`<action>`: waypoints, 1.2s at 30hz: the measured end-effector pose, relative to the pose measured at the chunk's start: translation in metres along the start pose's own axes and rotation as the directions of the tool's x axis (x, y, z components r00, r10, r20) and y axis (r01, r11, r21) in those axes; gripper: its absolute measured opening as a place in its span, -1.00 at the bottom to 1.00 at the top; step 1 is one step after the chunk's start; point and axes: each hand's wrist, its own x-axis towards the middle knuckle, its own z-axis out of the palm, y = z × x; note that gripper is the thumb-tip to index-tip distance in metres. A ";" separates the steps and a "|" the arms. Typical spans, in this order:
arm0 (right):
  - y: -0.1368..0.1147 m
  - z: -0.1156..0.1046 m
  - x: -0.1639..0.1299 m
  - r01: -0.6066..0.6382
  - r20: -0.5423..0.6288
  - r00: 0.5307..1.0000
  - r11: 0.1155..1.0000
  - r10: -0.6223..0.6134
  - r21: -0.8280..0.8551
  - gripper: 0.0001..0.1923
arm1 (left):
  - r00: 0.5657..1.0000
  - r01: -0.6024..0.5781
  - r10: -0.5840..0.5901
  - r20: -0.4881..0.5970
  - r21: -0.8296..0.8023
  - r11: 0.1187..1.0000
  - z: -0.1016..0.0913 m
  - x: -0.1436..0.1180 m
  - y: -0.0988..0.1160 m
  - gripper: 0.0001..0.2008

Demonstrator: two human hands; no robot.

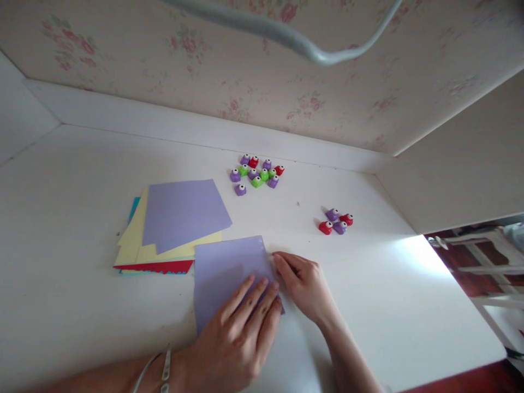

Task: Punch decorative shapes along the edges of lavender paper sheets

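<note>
Lilac sheet flat on worktop, my left hand & right hand pressing it, open-palmed, gripping nothing; no fold visible yet, punches untouched far side.

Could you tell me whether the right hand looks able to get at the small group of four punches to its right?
Probably yes: the right hand rests at the purple sheet's edge, and only bare table lies between it and the four punches.

Flat on the table, a single paper sheet, just right of a paper stack. Behind, toward the wall, a large punch cluster; right of that, a smaller punch group.
</note>
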 end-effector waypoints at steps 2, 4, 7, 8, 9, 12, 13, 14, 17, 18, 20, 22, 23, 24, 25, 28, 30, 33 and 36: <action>-0.004 0.000 0.004 -0.111 0.075 0.992 0.988 0.103 0.109 -0.70 | 1.000 -0.022 0.022 0.003 0.006 1.000 -0.003 0.000 -0.001 -0.60; -0.007 0.002 0.007 -0.209 0.163 0.972 0.934 0.167 0.291 -0.70 | 0.999 -0.035 0.035 0.008 0.011 0.999 -0.004 0.000 -0.001 -0.59; -0.010 0.010 0.011 -0.247 0.177 0.968 0.789 0.177 0.562 -0.62 | 0.999 -0.042 0.042 0.012 0.011 0.999 -0.004 0.000 -0.001 -0.59; -0.011 0.012 0.011 -0.245 0.158 0.970 0.745 0.187 0.620 -0.61 | 0.999 -0.041 0.041 0.009 0.011 0.999 -0.004 0.000 -0.002 -0.59; -0.011 0.014 0.011 -0.245 0.141 0.969 0.707 0.203 0.664 -0.61 | 0.999 -0.044 0.044 0.005 0.015 0.999 -0.004 0.000 -0.002 -0.59; -0.012 0.017 0.009 -0.254 0.126 0.961 0.613 0.244 0.748 -0.62 | 0.999 -0.046 0.046 0.011 0.026 0.999 -0.005 0.001 -0.004 -0.58; -0.011 0.017 0.008 -0.256 0.123 0.958 0.586 0.258 0.769 -0.62 | 0.999 -0.041 0.040 0.017 0.025 0.999 -0.005 0.001 -0.004 -0.58; -0.011 0.017 0.007 -0.258 0.118 0.954 0.559 0.275 0.788 -0.62 | 0.999 -0.039 0.039 0.020 0.023 0.999 -0.005 0.001 -0.004 -0.58; -0.011 0.016 0.006 -0.261 0.101 0.939 0.488 0.329 0.833 -0.60 | 0.999 -0.043 0.042 0.011 0.018 0.999 -0.005 0.000 -0.004 -0.59; -0.012 0.016 0.006 -0.259 0.098 0.936 0.472 0.339 0.843 -0.59 | 0.999 -0.046 0.046 0.008 0.019 0.999 -0.005 0.000 -0.004 -0.59; -0.012 0.017 0.007 -0.254 0.094 0.933 0.454 0.346 0.854 -0.59 | 0.999 -0.040 0.039 0.009 0.022 0.999 -0.004 0.000 -0.004 -0.59; -0.012 0.017 0.007 -0.249 0.091 0.935 0.450 0.343 0.858 -0.59 | 0.999 -0.032 0.032 0.010 0.024 0.999 -0.003 0.000 -0.004 -0.59; -0.012 0.017 0.008 -0.246 0.092 0.937 0.446 0.338 0.860 -0.60 | 1.000 -0.029 0.029 0.010 0.024 0.999 -0.003 0.000 -0.004 -0.59; -0.012 0.017 0.008 -0.243 0.093 0.938 0.443 0.333 0.863 -0.60 | 1.000 -0.029 0.028 0.009 0.024 0.999 -0.003 0.001 -0.004 -0.59; -0.011 0.017 0.008 -0.241 0.095 0.939 0.438 0.330 0.866 -0.61 | 1.000 -0.030 0.030 0.008 0.024 0.999 -0.003 0.001 -0.004 -0.59; -0.011 0.017 0.007 -0.236 0.100 0.943 0.423 0.318 0.875 -0.66 | 1.000 -0.028 0.028 -0.001 0.028 0.999 -0.004 0.001 -0.004 -0.59; -0.011 0.017 0.007 -0.238 0.109 0.944 0.410 0.312 0.881 -0.70 | 1.000 -0.025 0.025 -0.005 0.033 0.999 -0.004 0.001 -0.004 -0.59; -0.009 0.018 0.007 -0.237 0.096 0.939 0.418 0.330 0.877 -0.73 | 1.000 -0.024 0.024 -0.010 0.034 0.999 -0.004 0.001 -0.004 -0.61; -0.007 0.021 0.008 -0.203 0.019 0.935 0.492 0.354 0.847 -0.70 | 0.999 -0.021 0.022 -0.023 0.030 0.999 -0.004 0.002 -0.005 -0.62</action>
